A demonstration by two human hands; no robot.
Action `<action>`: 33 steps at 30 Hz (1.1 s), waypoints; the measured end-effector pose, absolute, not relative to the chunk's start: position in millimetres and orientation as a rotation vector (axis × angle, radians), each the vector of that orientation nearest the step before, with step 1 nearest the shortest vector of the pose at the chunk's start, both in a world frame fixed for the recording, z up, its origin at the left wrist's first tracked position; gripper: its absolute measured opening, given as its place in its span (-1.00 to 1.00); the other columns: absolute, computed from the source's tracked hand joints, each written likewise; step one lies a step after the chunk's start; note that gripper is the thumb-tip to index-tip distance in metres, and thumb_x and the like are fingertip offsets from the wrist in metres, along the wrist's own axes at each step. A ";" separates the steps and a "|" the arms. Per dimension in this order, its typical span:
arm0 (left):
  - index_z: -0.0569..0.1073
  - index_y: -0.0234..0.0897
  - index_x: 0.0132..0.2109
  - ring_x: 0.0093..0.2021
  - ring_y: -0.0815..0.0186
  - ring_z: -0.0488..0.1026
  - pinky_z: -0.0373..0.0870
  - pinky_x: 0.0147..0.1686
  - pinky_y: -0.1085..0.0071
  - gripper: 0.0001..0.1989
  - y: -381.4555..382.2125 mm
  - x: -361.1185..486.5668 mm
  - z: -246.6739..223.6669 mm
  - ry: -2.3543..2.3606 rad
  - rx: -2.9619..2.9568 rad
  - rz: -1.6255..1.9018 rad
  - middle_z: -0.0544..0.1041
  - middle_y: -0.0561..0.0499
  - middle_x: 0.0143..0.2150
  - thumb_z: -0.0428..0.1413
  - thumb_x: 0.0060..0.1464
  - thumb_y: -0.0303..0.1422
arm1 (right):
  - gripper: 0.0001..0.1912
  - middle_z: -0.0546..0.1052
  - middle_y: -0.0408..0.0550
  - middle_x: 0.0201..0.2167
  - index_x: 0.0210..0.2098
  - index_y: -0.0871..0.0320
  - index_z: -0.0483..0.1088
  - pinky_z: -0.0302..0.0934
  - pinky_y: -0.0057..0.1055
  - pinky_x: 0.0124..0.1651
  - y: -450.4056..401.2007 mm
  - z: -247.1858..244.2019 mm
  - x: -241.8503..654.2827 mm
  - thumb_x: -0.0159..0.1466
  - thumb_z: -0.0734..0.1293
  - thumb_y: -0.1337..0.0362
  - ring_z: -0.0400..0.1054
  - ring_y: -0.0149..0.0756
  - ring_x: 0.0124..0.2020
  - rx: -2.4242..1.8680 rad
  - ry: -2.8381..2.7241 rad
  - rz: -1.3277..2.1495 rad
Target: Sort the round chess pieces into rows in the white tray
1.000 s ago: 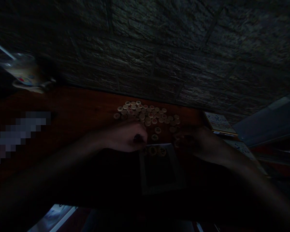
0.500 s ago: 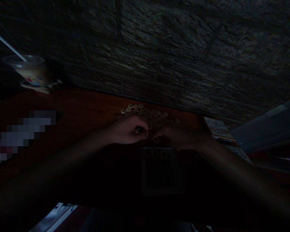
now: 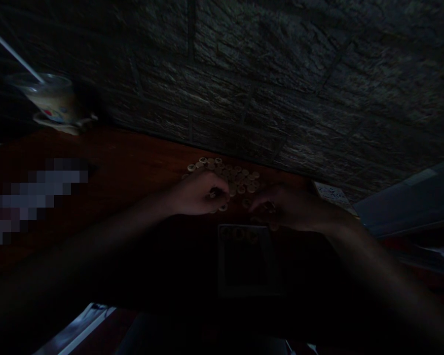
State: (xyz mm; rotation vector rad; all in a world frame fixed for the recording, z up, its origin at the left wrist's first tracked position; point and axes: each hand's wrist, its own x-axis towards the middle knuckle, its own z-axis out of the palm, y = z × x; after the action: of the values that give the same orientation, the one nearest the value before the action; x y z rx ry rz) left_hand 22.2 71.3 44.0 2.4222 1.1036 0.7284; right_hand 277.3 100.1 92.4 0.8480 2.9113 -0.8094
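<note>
Many round wooden xiangqi pieces (image 3: 234, 172) lie in a loose heap on the table near the wall. My left hand (image 3: 200, 192) is curled at the heap's near left side, and a piece (image 3: 212, 194) shows inside its closed fingers. At the right side of the heap, my right hand (image 3: 286, 207) has its fingers bent, with what looks like a piece (image 3: 270, 207) between thumb and fingers. A loose piece (image 3: 246, 202) lies by its fingertips. Closer to me is a shallow dark box (image 3: 222, 276), with a row of pieces (image 3: 239, 233) along its far end. Dim light hides finger detail.
A plastic cup (image 3: 55, 101) with a straw stands in a carrier at the far left. A rough stone wall (image 3: 222, 98) borders the brown table (image 3: 133, 153) at the back. A printed box (image 3: 335, 195) lies at the right, beyond my right wrist.
My right hand has moved right, away from my left hand, uncovering more pieces. My left hand stays curled at nearly the same spot. The view has shifted slightly.
</note>
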 end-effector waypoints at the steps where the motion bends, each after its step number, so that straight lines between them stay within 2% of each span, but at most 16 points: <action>1: 0.64 -0.31 -0.27 -0.39 0.36 0.54 0.30 -0.38 0.45 -0.81 71.2 22.3 44.3 1.105 2.421 0.727 0.66 0.01 -0.37 0.11 0.14 -0.47 | -0.78 0.66 -0.08 -0.19 -0.14 0.08 0.61 0.31 -0.41 -0.19 100.8 92.6 279.9 0.27 0.36 0.37 0.54 -0.27 -0.21 0.882 2.856 -0.831; 5: 0.65 -0.31 -0.28 -0.37 0.35 0.56 0.31 -0.36 0.45 -0.81 70.6 23.5 45.8 1.090 2.425 0.719 0.67 0.00 -0.35 0.11 0.13 -0.48 | -0.72 0.67 -0.07 -0.29 -0.12 0.15 0.61 0.29 -0.44 -0.34 101.2 90.5 284.2 0.22 0.34 0.44 0.54 -0.29 -0.33 1.010 2.644 -0.909; 10: 0.64 -0.29 -0.30 -0.39 0.37 0.54 0.29 -0.38 0.46 -0.80 69.9 24.4 46.0 1.073 2.424 0.717 0.65 0.01 -0.38 0.10 0.13 -0.50 | -0.74 0.67 -0.08 -0.19 -0.10 0.11 0.60 0.31 -0.43 -0.23 101.0 82.7 283.0 0.25 0.36 0.39 0.54 -0.29 -0.22 0.948 2.695 -0.912; 15: 0.64 -0.30 -0.28 -0.36 0.33 0.55 0.31 -0.33 0.42 -0.82 71.0 24.1 45.2 1.093 2.438 0.715 0.65 0.01 -0.37 0.11 0.13 -0.50 | -0.82 0.65 -0.11 -0.30 -0.16 0.09 0.60 0.25 -0.42 -0.28 100.7 76.9 282.6 0.33 0.35 0.27 0.50 -0.31 -0.33 0.936 2.834 -0.905; 22: 0.64 -0.28 -0.30 -0.37 0.35 0.54 0.29 -0.35 0.43 -0.82 69.7 25.2 44.7 1.085 2.434 0.684 0.64 0.03 -0.39 0.12 0.13 -0.48 | -0.73 0.65 -0.06 -0.04 -0.04 0.08 0.58 0.29 -0.38 -0.08 102.1 70.9 282.8 0.33 0.33 0.35 0.52 -0.24 -0.08 0.840 2.809 -0.958; 24: 0.64 -0.28 -0.30 -0.34 0.33 0.55 0.30 -0.33 0.43 -0.82 69.4 25.2 44.2 1.092 2.439 0.679 0.64 0.03 -0.38 0.12 0.14 -0.47 | -0.76 0.65 -0.06 -0.12 -0.08 0.11 0.58 0.29 -0.40 -0.16 102.9 69.6 281.7 0.33 0.30 0.35 0.52 -0.26 -0.15 0.847 2.816 -0.927; 27: 0.64 -0.28 -0.30 -0.35 0.35 0.54 0.29 -0.34 0.44 -0.82 69.8 25.2 43.7 1.089 2.439 0.687 0.64 0.04 -0.38 0.12 0.13 -0.49 | -0.83 0.61 -0.13 -0.34 -0.22 0.12 0.56 0.22 -0.45 -0.34 103.6 70.7 280.7 0.33 0.30 0.33 0.47 -0.34 -0.35 0.874 2.848 -0.890; 30: 0.62 -0.30 -0.30 -0.42 0.40 0.50 0.26 -0.40 0.48 -0.83 69.1 26.2 45.5 1.061 2.376 0.695 0.61 0.07 -0.43 0.12 0.13 -0.51 | -0.90 0.59 -0.18 -0.41 -0.26 0.13 0.55 0.17 -0.50 -0.39 100.8 76.2 279.7 0.28 0.37 0.30 0.44 -0.41 -0.42 0.931 2.953 -0.927; 33: 0.60 -0.33 -0.30 -0.46 0.43 0.44 0.22 -0.48 0.51 -0.81 65.9 28.7 50.3 0.990 2.261 0.711 0.54 0.08 -0.49 0.12 0.23 -0.39 | -0.85 0.56 -0.19 -0.48 -0.26 0.13 0.56 0.13 -0.51 -0.44 92.7 82.4 275.7 0.26 0.43 0.18 0.39 -0.44 -0.50 1.057 3.152 -0.837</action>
State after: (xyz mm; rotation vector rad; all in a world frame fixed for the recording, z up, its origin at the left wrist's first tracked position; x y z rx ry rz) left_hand 28.7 65.9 50.3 2.2608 0.9896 0.7109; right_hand 275.7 92.7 82.4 1.0572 3.1520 -0.8366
